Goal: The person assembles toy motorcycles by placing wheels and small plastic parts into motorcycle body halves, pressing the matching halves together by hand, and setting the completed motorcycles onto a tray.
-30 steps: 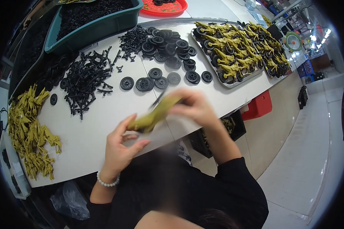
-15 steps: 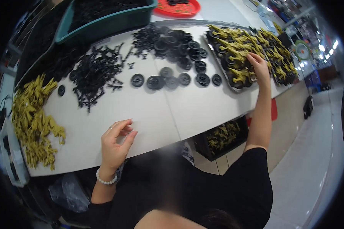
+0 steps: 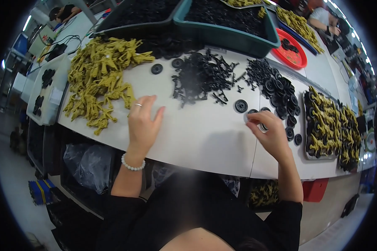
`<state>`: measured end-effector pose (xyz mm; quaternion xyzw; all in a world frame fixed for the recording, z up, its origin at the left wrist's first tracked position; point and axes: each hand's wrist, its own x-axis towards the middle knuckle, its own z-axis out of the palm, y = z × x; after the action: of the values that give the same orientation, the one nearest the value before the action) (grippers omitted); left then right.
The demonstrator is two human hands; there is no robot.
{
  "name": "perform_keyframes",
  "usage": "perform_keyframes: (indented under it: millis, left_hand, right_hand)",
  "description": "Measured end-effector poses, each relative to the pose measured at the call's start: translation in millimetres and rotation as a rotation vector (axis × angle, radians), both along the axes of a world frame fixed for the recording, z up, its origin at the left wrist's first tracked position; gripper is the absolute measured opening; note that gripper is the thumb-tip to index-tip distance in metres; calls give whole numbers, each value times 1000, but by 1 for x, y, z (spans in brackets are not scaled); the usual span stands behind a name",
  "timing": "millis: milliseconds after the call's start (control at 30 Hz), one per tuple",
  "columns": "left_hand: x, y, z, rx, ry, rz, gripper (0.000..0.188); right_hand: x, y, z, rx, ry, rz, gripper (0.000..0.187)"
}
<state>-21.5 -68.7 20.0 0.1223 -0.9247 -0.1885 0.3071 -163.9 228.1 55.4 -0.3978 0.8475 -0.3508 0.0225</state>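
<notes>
My left hand [image 3: 143, 123] hovers beside the right edge of a heap of yellow plastic figure-like parts [image 3: 98, 69]; its fingers are curved and apart from the thumb, with nothing in them. On the right, my right hand [image 3: 271, 131] reaches down to a loose row of black spoked wheels. Its thumb and forefinger close at the edge of one black wheel [image 3: 252, 111], which is partly hidden by the fingers. Another black wheel [image 3: 241, 106] lies just to the left. A pile of black wheels [image 3: 280, 94] spreads beyond that hand.
Small black branched parts [image 3: 201, 77] are heaped mid-table. A metal tray [image 3: 322, 157] of yellow parts with black wheels stands at the right. Teal tubs [image 3: 226, 37] and a red basin [image 3: 302, 62] line the back. Another person [image 3: 322, 21] sits at the far right.
My right hand has left the tray of yellow parts and come left to the loose wheels. The view has turned left; my left hand is now nearer the yellow heap.
</notes>
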Motion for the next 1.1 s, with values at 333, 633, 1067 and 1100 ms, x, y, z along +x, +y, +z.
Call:
perform_keyframes:
  millis: [333,633,1067,1100]
  left_hand:
    - [22,-51,-7,13,-195,252,41]
    - [20,-38,-12,352,7,49,29]
    - [11,40,6,2330,-144,-752,37]
    - [9,44,6,2327,-147,-735,36]
  right_hand:
    - [0,-123,-4,-54,139,362,16]
    - [15,-92,-10,-2,-43,274,18]
    - [29,-64,3,-194,541,263,47]
    - [31,-59,0,-211,356,245,39]
